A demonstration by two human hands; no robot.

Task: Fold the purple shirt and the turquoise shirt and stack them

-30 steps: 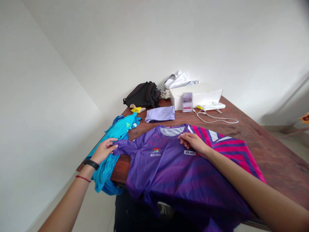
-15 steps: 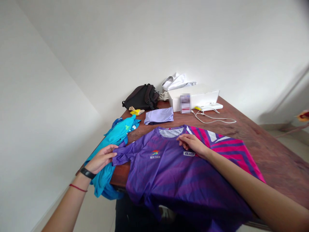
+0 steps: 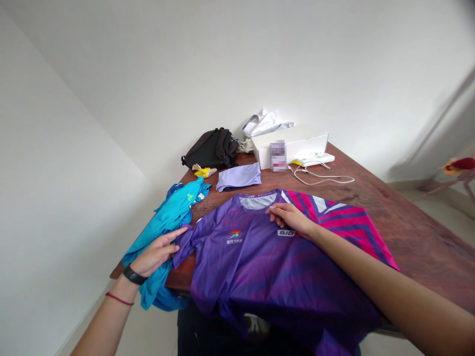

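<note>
A purple T-shirt with a pink-striped sleeve lies front up over the table's near edge, its lower part hanging down. At its left sleeve, my left hand is open, fingers stretched out over the cuff. My right hand is over the upper chest just below the collar, its fingers curled together. No fabric shows pinched in them. Beside the left sleeve a bright blue garment lies crumpled, partly hanging off the table's left edge.
On the wooden table are a folded lavender cloth, a yellow packet and a black bag. Farther back stand a white box and a blurred small pack, with a white device and its cable.
My left hand's fingers have loosened from the sleeve cuff and straightened. My right hand keeps its place over the shirt. The whole view has shifted slightly.
</note>
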